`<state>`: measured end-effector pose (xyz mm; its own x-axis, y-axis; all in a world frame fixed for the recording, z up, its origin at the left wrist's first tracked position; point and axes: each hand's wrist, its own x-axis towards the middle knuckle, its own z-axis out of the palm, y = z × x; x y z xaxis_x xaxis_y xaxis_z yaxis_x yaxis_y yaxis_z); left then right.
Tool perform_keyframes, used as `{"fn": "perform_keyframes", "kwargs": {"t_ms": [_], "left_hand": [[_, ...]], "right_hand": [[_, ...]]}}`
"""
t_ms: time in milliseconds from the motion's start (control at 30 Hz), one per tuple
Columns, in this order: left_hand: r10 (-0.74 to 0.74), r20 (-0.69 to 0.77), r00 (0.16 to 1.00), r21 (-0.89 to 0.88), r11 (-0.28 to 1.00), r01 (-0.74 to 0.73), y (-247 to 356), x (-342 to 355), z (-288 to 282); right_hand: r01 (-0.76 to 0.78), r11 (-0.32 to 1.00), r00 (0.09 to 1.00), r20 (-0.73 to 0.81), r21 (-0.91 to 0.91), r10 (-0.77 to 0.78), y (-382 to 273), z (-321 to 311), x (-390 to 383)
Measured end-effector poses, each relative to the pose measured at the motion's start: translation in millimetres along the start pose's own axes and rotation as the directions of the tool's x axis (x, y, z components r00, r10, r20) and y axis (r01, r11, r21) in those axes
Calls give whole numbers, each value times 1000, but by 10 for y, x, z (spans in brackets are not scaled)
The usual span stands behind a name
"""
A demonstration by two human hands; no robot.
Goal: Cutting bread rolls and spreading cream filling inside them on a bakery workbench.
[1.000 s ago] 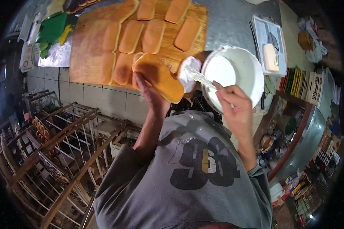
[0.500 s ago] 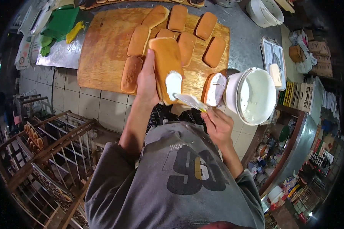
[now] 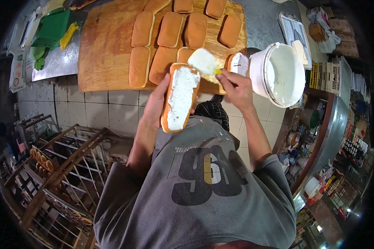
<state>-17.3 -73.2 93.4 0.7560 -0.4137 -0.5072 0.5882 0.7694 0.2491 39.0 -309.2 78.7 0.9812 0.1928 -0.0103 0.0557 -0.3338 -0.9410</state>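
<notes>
My left hand (image 3: 154,101) is closed around a long golden-brown bread loaf (image 3: 182,97), holding it in front of my shirt beside the table edge. White cream coats most of the loaf's upward face, with brown showing along the rim. In my right hand (image 3: 239,90) is a spatula (image 3: 202,61), gripped by its yellow end. Its wide blade is smeared white and hovers just above the loaf's far end. To the right of the blade, a second piece of bread (image 3: 238,63) with a pale cream top rests at the board's edge.
Several plain loaves (image 3: 170,30) lie on a wooden board (image 3: 102,52) atop the metal table. At the right stands a white bucket (image 3: 259,74) with cream inside. Beyond it is a tray (image 3: 293,31). A green container (image 3: 52,29) sits far left; a slatted rack (image 3: 66,166) stands lower left.
Cream has spread from a small patch to most of the loaf's face. The spatula has lifted away from the near end toward the far end. My view has shifted slightly.
</notes>
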Motion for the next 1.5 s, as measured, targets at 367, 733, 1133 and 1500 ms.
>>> {"fn": "perform_keyframes", "kwargs": {"t_ms": [367,733,1133,1500], "left_hand": [[22,50,998,-137,990,-15,-52,173,198],[157,22,987,107,982,-159,110,514,306],[-30,80,996,-47,998,34,-40,836,255],[46,32,998,-392,919,-29,-671,1207,-72]], "right_hand": [[253,946,958,-86,-205,-275,27,-199,-245],[271,922,920,-207,-276,-332,-88,-373,-356],[82,975,974,-190,-206,-122,-88,-315,-342],[-42,973,989,-147,-228,8,-336,-1246,-1212]]}}
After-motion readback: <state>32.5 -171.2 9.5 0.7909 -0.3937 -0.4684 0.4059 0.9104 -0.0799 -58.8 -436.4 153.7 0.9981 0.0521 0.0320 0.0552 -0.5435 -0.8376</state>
